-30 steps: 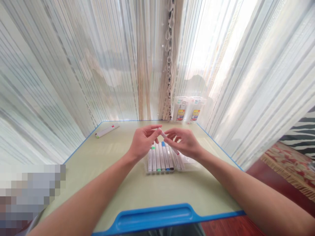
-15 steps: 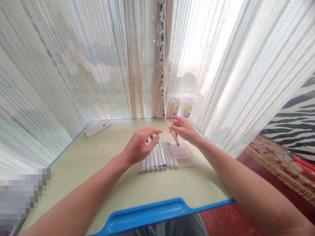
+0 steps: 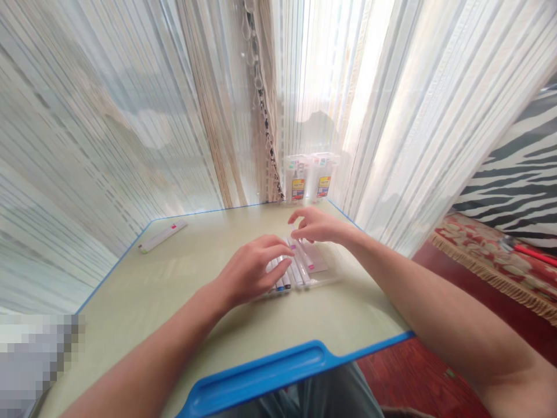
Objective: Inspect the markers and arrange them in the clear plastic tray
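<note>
Several slim white markers with coloured ends in an open clear plastic case

The left hand hovers palm down over the left part of the case; its thumb and bent fingers are spread, with a gap between the tips and nothing between them; it hides some of the markers, and blue and black ends show below its thumb. The right hand is at the upper end of one white marker with a pinkish-red lower end, which slants over the case; whether thumb and forefinger pinch it or only touch it, I cannot tell. The case lies on a pale green table with a blue rim; behind stand two clear plastic boxes with yellow labels; a slim white stick with a red patch lies well apart, at the far left.
</note>
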### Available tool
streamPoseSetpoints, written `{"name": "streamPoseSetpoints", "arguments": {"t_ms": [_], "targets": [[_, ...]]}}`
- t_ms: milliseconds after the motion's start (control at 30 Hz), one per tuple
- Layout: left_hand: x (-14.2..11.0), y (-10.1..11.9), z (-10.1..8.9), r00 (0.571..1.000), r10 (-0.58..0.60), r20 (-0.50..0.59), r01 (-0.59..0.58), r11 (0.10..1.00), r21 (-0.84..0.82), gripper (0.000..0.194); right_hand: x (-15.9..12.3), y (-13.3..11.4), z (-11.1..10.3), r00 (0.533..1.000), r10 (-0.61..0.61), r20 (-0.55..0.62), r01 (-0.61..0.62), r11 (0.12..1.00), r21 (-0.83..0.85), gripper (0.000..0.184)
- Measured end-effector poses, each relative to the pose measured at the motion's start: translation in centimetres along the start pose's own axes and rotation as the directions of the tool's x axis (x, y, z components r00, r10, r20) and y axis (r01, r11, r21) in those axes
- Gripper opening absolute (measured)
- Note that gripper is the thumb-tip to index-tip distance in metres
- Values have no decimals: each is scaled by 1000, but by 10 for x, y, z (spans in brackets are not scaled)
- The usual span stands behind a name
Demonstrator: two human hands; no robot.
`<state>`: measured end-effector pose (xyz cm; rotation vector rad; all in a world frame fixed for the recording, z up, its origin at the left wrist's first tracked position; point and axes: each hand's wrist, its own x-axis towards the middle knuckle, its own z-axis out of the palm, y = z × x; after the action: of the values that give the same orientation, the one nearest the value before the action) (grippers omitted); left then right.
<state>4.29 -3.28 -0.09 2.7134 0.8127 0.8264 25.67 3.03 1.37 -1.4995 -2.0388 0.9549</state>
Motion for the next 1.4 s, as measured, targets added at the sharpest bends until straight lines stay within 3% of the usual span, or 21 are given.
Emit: {"name": "streamPoseSetpoints", "arguments": {"t_ms": [300,933,1400], "targets": [[4,12,1,994,32,109,-39,997,65,25,0,2,-1,999,-13,35,14,1000,-26,37],[6,25,11,971,82,226,-122,979,166,29,5,9,-8,992,-71,109,92,975,-204,32],[5,31,15,950,127,285,-180,969,170,29,3,9,-10,992,-35,119,54,986,-160,27]]}}
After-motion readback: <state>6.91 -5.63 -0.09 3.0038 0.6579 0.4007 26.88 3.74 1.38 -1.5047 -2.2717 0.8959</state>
